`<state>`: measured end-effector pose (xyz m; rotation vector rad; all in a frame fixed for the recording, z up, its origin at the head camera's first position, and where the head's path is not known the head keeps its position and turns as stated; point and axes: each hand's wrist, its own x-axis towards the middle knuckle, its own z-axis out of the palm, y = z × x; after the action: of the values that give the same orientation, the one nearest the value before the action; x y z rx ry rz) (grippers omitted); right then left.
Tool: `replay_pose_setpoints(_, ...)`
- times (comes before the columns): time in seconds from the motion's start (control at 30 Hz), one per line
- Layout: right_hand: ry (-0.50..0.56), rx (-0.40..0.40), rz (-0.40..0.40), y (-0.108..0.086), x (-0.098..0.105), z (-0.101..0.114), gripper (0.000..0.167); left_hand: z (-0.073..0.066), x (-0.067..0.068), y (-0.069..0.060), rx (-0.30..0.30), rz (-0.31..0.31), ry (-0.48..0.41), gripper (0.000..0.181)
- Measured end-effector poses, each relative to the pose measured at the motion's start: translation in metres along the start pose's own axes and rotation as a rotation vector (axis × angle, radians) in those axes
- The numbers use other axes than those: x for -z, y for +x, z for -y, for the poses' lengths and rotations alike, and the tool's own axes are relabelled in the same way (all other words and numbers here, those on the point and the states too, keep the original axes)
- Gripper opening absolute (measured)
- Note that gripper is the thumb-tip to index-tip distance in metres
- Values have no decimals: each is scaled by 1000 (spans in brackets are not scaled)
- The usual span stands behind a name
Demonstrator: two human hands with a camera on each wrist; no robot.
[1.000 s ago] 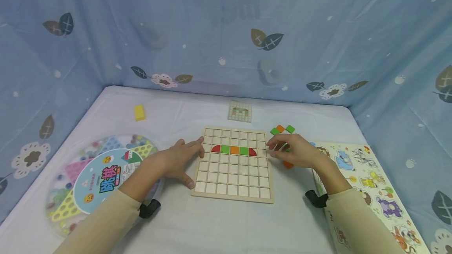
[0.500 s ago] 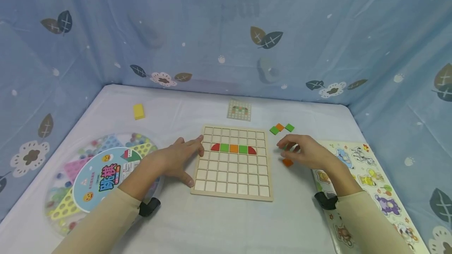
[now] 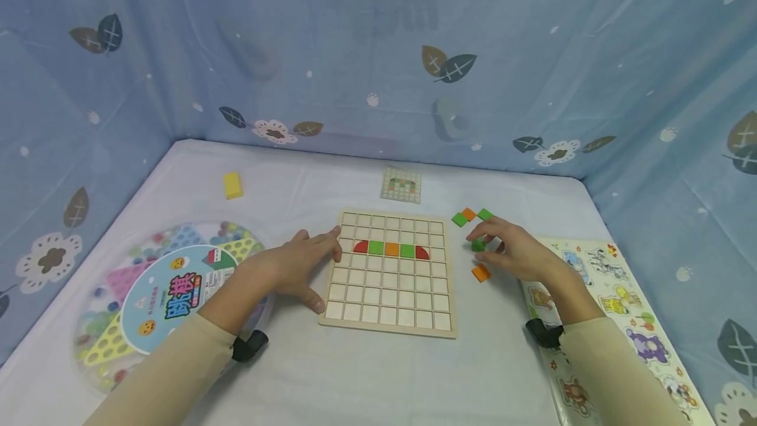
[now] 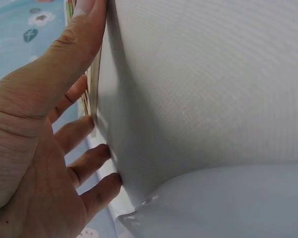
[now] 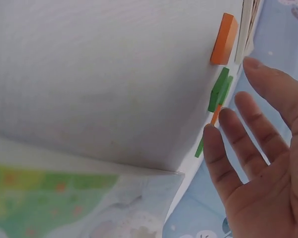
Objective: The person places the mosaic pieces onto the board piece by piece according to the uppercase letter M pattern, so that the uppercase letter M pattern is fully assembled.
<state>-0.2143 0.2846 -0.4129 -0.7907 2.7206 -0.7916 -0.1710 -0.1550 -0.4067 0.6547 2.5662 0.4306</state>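
While the left hand (image 3: pixel 298 270), fingers spread and grasping nothing, touches a gridded wooden board (image 3: pixel 389 298) on the counter (image 3: pixel 378 377), the right hand (image 3: pixel 516 252), half-open and empty, hovers at a green tile (image 3: pixel 478 245) to the board's right.

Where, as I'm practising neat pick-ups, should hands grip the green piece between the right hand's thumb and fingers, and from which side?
Probably by two opposite edges, coming from above: the green piece sits low on the white cloth, and its small, straight-edged shape suits a pinch. The right hand arches over it.
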Motion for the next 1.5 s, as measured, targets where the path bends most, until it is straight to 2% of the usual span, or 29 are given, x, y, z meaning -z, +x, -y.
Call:
replay_pose_setpoints(0.27,-34,-37,17,-1,-1,-3,32,-1,1,0,-1,1,4,80)
replay_pose_setpoints(0.57,-40,-8,16,-3,-1,-4,28,-1,1,0,-3,-5,0,79)
replay_pose_setpoints(0.9,-46,-30,20,-6,-1,-4,40,-3,2,-1,-9,1,-14,79)
replay_pose_setpoints(1.1,37,-33,-11,-9,-1,-2,43,-3,4,-2,15,8,-1,78)
replay_pose_setpoints(1.33,234,0,-34,-9,-1,6,41,-4,4,-2,2,9,-14,79)
replay_pose_setpoints(1.5,329,26,-53,-5,-3,14,36,-4,2,-2,13,11,-9,79)
